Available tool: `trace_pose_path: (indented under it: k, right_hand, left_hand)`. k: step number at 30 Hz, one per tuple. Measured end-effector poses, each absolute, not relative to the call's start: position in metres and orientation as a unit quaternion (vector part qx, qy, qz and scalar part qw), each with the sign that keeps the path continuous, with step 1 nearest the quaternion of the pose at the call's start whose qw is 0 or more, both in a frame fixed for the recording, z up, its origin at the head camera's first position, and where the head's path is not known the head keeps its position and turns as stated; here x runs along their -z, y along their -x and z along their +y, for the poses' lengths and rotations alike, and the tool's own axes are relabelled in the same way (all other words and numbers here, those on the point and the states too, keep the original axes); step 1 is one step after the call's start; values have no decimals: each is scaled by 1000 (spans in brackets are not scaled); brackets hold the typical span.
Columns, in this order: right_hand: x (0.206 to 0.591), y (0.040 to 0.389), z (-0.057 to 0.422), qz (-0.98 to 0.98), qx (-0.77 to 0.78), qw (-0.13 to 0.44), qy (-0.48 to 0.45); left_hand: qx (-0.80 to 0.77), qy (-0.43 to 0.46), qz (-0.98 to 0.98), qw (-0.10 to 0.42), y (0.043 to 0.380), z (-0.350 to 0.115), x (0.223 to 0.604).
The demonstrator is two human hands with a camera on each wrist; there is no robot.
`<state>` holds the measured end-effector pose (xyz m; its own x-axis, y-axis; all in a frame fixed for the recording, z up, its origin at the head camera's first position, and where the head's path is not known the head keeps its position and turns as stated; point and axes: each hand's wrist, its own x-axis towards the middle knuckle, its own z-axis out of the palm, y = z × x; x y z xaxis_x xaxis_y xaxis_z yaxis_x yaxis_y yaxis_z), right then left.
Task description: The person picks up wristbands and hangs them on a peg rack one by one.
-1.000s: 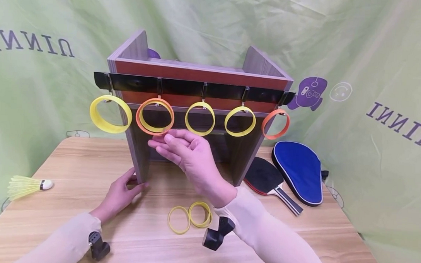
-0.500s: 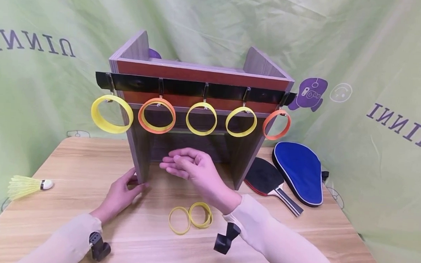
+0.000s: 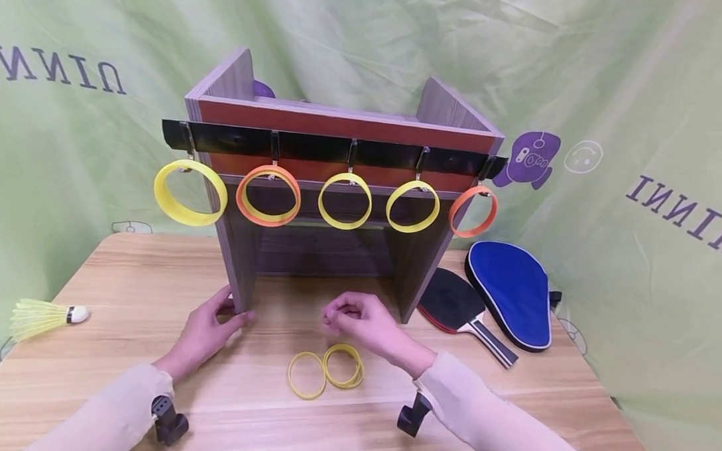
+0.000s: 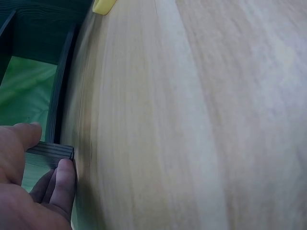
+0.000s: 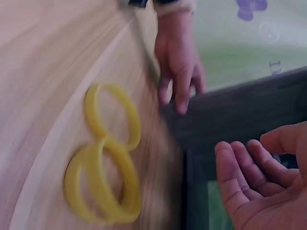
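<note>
My left hand [image 3: 204,333] holds the lower front edge of the left side panel of a grey wood-grain shelf unit [image 3: 236,261]; the left wrist view has thumb and fingers on either side of that panel [image 4: 52,151]. My right hand [image 3: 366,324], fingers loosely bent and holding nothing, hovers over the table before the unit's opening. Just in front of it lie several yellow rings [image 5: 98,179], one apart and the others overlapping. From hooks on a black bar [image 3: 316,145] hang a yellow ring [image 3: 163,199], an orange ring [image 3: 245,211] with yellow inside it, two more yellow rings, and an orange ring [image 3: 474,234].
On the table [image 3: 156,265], right of the unit, a black table tennis paddle [image 3: 452,298] lies beside a blue paddle case [image 3: 508,290]. A yellow shuttlecock [image 3: 41,317] lies at the far left. Green printed cloth [image 3: 355,39] hangs behind and at both sides.
My right hand has come down and to the right, from just under the orange ring on the second hook to low over the table. The left hand keeps its grip on the panel.
</note>
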<state>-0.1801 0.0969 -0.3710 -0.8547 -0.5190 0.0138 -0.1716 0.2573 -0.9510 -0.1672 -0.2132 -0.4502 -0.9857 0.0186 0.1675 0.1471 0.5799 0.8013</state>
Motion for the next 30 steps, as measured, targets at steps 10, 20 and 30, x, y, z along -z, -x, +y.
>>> trace_pose_path:
  k: [10, 20, 30]
  right_hand:
    - [390, 191, 122, 877, 397, 111, 248]
    - [408, 187, 130, 900, 327, 131, 258]
    - [411, 186, 133, 901, 321, 139, 256]
  left_hand:
    - [457, 48, -885, 68, 169, -212, 449]
    - [451, 36, -890, 64, 166, -216, 452]
    - [446, 43, -891, 75, 170, -214, 452]
